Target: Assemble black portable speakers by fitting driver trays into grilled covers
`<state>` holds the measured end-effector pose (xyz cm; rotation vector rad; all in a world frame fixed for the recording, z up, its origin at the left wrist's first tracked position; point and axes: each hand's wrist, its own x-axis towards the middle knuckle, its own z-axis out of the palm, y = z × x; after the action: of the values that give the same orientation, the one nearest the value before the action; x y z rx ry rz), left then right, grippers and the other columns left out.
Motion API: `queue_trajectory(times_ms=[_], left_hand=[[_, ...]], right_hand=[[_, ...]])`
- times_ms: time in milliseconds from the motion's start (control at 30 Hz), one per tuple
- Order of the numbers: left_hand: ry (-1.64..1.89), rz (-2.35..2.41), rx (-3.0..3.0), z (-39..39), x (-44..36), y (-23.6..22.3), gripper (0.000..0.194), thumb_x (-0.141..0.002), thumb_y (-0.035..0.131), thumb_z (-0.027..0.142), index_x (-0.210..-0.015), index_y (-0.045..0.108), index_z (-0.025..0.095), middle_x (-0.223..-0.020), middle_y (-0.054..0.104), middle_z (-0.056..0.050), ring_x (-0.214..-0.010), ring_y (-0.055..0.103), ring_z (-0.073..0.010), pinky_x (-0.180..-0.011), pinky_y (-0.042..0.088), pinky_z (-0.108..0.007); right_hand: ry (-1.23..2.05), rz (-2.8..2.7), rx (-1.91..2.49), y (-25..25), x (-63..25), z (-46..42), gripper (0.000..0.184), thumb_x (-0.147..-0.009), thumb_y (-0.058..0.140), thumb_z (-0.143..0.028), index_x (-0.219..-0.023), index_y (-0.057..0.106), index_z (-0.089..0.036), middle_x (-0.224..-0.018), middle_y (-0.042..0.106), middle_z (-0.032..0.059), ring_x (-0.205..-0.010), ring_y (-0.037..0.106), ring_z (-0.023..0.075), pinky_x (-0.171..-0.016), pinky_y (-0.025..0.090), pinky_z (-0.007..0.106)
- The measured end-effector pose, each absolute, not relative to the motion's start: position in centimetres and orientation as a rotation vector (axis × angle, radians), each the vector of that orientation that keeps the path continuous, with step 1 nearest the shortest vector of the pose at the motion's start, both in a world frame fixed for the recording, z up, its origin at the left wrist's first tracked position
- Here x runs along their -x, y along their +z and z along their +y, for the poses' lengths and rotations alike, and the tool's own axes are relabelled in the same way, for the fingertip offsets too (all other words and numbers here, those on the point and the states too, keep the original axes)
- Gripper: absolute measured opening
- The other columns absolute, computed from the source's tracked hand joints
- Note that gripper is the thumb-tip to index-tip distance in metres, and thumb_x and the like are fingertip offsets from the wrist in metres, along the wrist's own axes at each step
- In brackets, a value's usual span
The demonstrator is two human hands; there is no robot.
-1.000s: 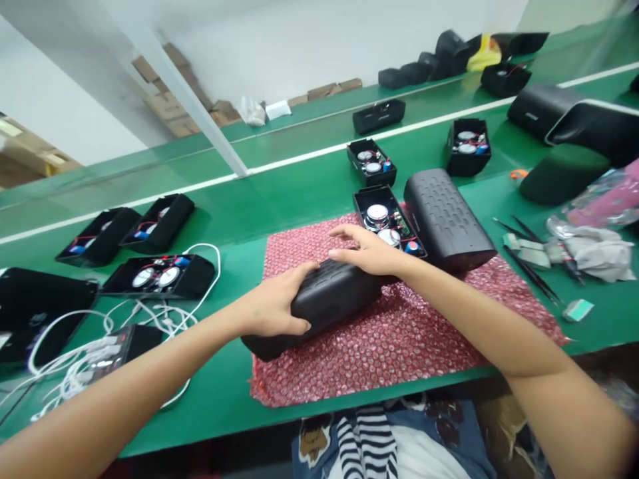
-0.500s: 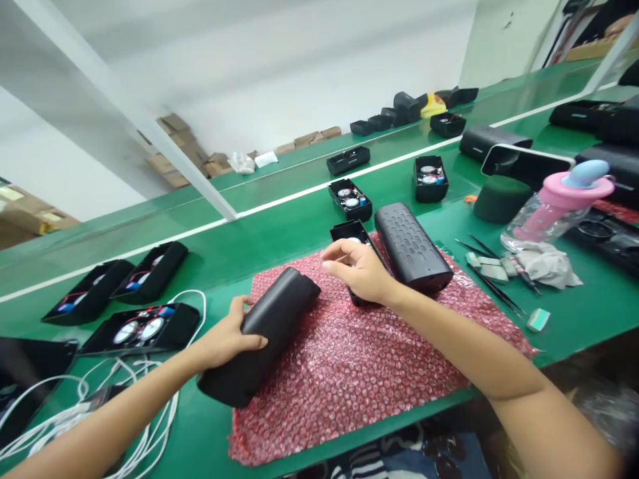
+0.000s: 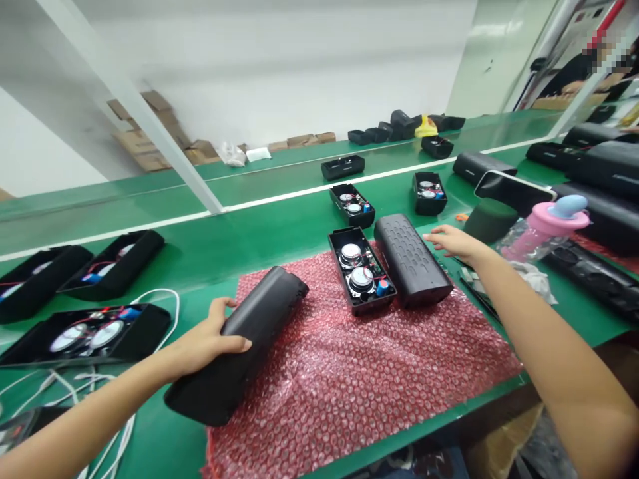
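My left hand [image 3: 212, 339] grips a smooth black speaker housing [image 3: 249, 339] that lies tilted at the left edge of the red bubble wrap [image 3: 319, 392]. Thumb on top, fingers round its far side. My right hand [image 3: 456, 243] is held out past the far right of the wrap with its fingers stretched and nothing visible in them. Just left of it a second black housing with a dimpled pattern [image 3: 412, 256] rests on the wrap. Beside that sits an uncovered speaker half [image 3: 362, 276], showing two round drivers, thin wires and a blue part.
More uncovered speaker halves [image 3: 112, 266] and white cables [image 3: 127, 426] lie at left. On the right are a pink-lidded bottle [image 3: 546, 226], a dark green round object [image 3: 492, 219], a phone [image 3: 514, 189] and stacked black speakers [image 3: 609, 166]. A white post [image 3: 170, 140] rises behind the bench.
My right hand has moved right, from over the uncovered speaker half to beyond the dimpled housing. My left hand keeps its hold on the smooth housing. The camera view has shifted.
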<state>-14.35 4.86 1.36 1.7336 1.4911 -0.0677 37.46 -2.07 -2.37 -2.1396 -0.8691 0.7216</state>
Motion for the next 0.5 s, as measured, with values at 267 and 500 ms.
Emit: queue_trajectory(times_ms=[267, 500], left_hand=[[-0.029, 1.434, -1.776, 4.4, 14.4, 1.8, 0.080, -0.062, 0.059, 0.051, -0.124, 0.018, 0.021, -0.086, 0.059, -0.002, -0.072, 0.064, -0.0280, -0.064, 0.050, -0.035], [0.004, 1.462, -1.837, 3.5, 14.0, 2.3, 0.077, -0.059, 0.054, 0.044, -0.123, 0.021, 0.018, -0.089, 0.060, -0.004, -0.075, 0.062, -0.0259, -0.067, 0.047, -0.033]], right_hand=[[0.493, -1.066, 2.242, 1.3, -34.2, 10.2, 0.038, -0.090, 0.057, -0.041, -0.115, 0.057, -0.012, -0.115, 0.060, 0.0115, -0.103, 0.060, 0.0233, -0.089, 0.049, 0.042], [0.424, -1.265, 2.372, 1.5, -29.1, 20.4, 0.090, -0.066, 0.079, -0.052, -0.136, 0.041, -0.011, -0.139, 0.043, 0.0241, -0.132, 0.037, 0.0393, -0.107, 0.027, 0.056]])
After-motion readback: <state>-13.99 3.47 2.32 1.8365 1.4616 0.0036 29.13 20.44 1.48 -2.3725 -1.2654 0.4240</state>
